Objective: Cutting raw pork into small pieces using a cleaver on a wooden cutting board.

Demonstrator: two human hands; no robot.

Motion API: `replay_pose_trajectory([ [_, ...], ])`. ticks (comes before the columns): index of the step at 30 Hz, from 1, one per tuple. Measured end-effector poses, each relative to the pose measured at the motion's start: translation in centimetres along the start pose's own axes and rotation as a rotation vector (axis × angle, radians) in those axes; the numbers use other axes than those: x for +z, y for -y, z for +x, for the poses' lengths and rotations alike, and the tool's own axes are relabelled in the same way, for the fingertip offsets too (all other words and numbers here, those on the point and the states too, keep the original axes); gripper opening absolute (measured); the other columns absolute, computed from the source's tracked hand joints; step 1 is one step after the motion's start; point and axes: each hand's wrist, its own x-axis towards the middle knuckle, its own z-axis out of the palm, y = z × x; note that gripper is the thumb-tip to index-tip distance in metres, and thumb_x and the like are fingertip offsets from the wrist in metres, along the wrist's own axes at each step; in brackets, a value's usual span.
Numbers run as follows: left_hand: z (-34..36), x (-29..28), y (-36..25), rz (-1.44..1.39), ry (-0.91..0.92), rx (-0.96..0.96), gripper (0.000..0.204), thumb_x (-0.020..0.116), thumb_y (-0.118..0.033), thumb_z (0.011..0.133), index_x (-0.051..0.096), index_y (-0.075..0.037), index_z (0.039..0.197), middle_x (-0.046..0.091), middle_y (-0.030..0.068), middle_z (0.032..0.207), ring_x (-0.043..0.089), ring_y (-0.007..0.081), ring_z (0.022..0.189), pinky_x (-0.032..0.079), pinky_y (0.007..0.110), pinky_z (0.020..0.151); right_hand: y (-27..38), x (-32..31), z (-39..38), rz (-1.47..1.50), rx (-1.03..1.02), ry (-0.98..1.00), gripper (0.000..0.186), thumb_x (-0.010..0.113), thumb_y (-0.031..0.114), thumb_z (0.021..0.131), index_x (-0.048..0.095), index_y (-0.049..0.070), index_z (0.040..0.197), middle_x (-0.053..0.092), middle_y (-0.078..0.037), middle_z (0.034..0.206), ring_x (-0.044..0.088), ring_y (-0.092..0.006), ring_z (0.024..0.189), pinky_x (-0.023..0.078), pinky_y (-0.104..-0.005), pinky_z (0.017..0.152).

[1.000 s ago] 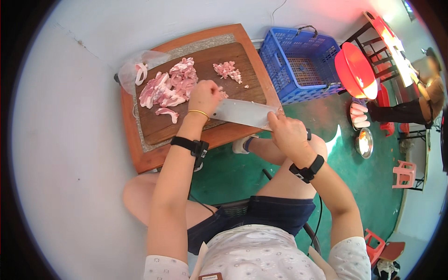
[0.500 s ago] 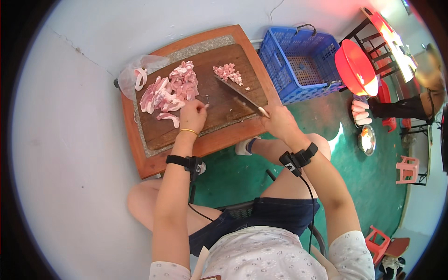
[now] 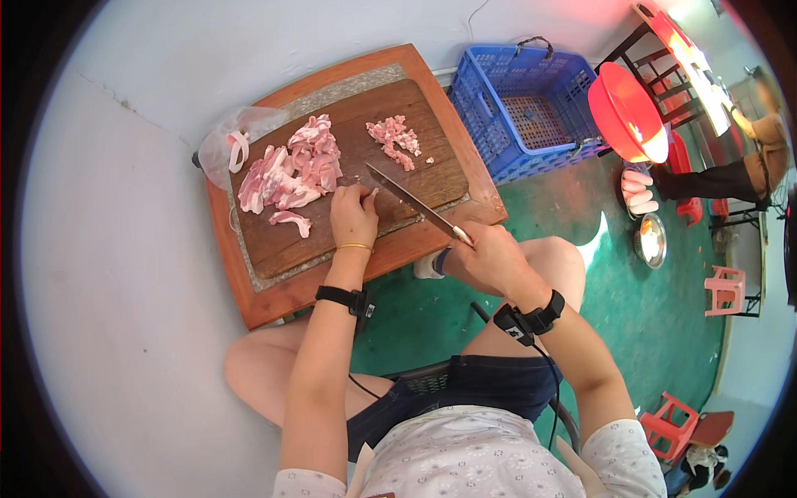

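Note:
My right hand is wrapped around the pale handle of a knife, its long dark blade slanting far-left over the wooden cutting board. Fingers curled, my left hand rests at the board's near part, just left of the blade. A small pale bit, apparently meat, shows at its fingertips. Beyond and left of that hand lies a heap of sliced raw meat, with one loose strip of meat beside it. Small diced meat sits in a pile past the knife tip.
The board lies on a small wood-framed table against the wall. A clear plastic bag hangs at its left corner. To the right stand a blue plastic crate, a red basin and a metal bowl. Another person is at far right.
My left hand has shifted right, nearer the knife. The blade has moved away from the diced pile, toward me, and the diced meat now spreads closer to me.

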Motion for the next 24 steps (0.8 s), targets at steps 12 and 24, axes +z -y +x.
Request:
replay_pose_trajectory([
  [12, -0.9, 0.2, -0.3, 0.111, -0.031, 0.195, 0.008, 0.061, 0.000, 0.076, 0.062, -0.003, 0.083, 0.053, 0.0131, 0.084, 0.053, 0.0329, 0.084, 0.045, 0.041, 0.073, 0.2, 0.1, -0.5, -0.072, 0.038, 0.042, 0.021, 0.056, 0.023, 0.085, 0.060, 0.002, 0.084, 0.064, -0.022, 0.080, 0.061, -0.0418, 0.078, 0.048, -0.0492, 0.070],
  [24, -1.3, -0.1, 0.3, 0.017, -0.068, 0.176, 0.011, 0.063, 0.002, 0.074, 0.058, -0.003, 0.082, 0.054, 0.0136, 0.085, 0.053, 0.0332, 0.084, 0.044, 0.041, 0.073, 1.3, 0.2, -1.1, -0.020, 0.091, 0.124, 0.021, 0.055, 0.023, 0.086, 0.059, 0.002, 0.087, 0.064, -0.023, 0.081, 0.060, -0.0433, 0.079, 0.048, -0.0501, 0.071],
])
